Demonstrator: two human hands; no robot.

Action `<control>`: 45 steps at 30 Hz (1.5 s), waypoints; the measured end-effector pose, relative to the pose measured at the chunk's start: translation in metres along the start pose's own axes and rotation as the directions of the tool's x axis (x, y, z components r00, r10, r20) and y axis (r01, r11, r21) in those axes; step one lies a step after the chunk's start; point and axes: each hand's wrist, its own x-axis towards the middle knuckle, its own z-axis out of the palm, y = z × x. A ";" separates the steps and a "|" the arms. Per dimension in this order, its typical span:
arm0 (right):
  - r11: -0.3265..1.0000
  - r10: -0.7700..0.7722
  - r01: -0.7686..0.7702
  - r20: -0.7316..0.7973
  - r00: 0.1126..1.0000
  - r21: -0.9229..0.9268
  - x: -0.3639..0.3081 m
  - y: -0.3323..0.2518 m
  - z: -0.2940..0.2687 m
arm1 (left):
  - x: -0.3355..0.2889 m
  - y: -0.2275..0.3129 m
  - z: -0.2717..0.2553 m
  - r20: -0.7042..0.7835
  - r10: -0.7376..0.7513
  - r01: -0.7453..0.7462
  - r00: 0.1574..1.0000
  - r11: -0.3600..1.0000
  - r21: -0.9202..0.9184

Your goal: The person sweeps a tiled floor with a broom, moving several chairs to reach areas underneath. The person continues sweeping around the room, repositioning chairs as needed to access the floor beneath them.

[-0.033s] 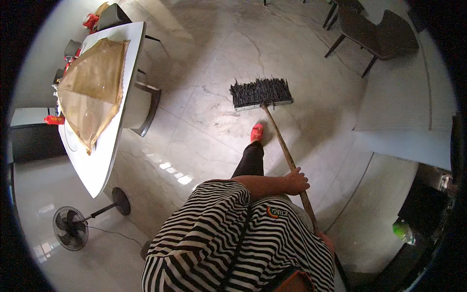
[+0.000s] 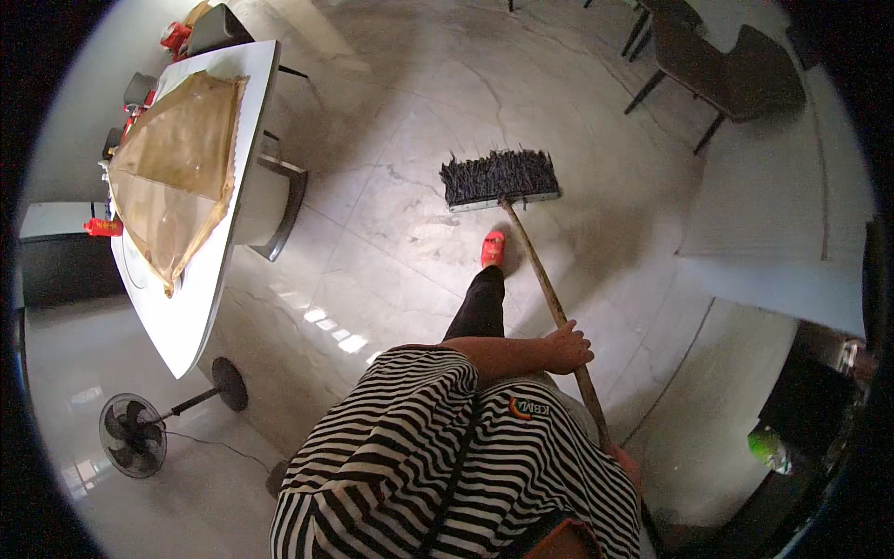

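A wide mop with dark, shaggy strips [image 2: 498, 179] rests on the marble floor ahead of me. Its long wooden handle [image 2: 540, 270] slants back toward my right side. My left hand [image 2: 566, 348] reaches across my body and is closed around the middle of the handle, some fingers partly lifted. Lower down, near the handle's end, my right hand [image 2: 628, 466] grips it; my striped shirt hides most of that hand. One red shoe [image 2: 493, 249] stands on the floor just behind the mop head.
On the left, a white table [image 2: 177, 349] carries a tan mesh food cover [image 2: 177, 168]. Below it stands a black fan [image 2: 135, 435] with a cord on the floor. Dark chairs [image 2: 726, 74] are at the far right. A dark shelf or cabinet [image 2: 801, 391] lies at the near right.
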 end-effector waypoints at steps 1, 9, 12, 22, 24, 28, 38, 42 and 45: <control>0.998 0.021 -0.022 -0.016 1.000 -0.052 -0.001 -0.038 0.013 | 0.004 -0.017 -0.009 -0.018 -0.026 0.026 1.000 1.000 -0.017; 0.862 -0.204 0.142 -0.076 0.976 -0.487 0.066 -0.274 0.084 | 0.051 -0.203 -0.119 -0.090 -0.178 0.169 0.980 0.981 -0.093; 0.780 -0.291 0.252 0.026 0.957 -0.572 0.078 -0.377 0.113 | 0.065 -0.267 -0.169 -0.104 -0.233 0.225 0.967 0.971 -0.086; 0.926 -0.221 0.235 0.078 0.972 -0.297 0.122 -0.619 0.170 | 0.125 -0.445 -0.259 -0.196 -0.307 0.296 0.931 0.952 -0.084; 0.899 -0.261 0.287 0.121 0.958 -0.332 0.149 -0.653 0.162 | 0.141 -0.474 -0.276 -0.188 -0.334 0.329 0.924 0.943 -0.058; 0.762 -0.379 0.445 0.233 0.895 -0.471 0.215 -0.732 0.142 | 0.170 -0.560 -0.303 -0.190 -0.441 0.449 0.877 0.893 0.000; 0.951 -0.134 0.211 0.313 0.940 -0.226 0.352 -1.001 0.188 | 0.079 -0.705 -0.404 -0.272 -0.933 0.751 0.235 0.352 -0.558; 0.941 -0.129 0.233 0.375 0.918 -0.245 0.407 -1.081 0.248 | 0.039 -0.727 -0.404 -0.121 -0.992 0.777 0.036 0.104 -0.620; 0.924 -0.131 0.259 0.405 0.905 -0.280 0.430 -1.134 0.325 | 0.010 -0.751 -0.403 -0.035 -0.999 0.729 0.007 0.029 -0.684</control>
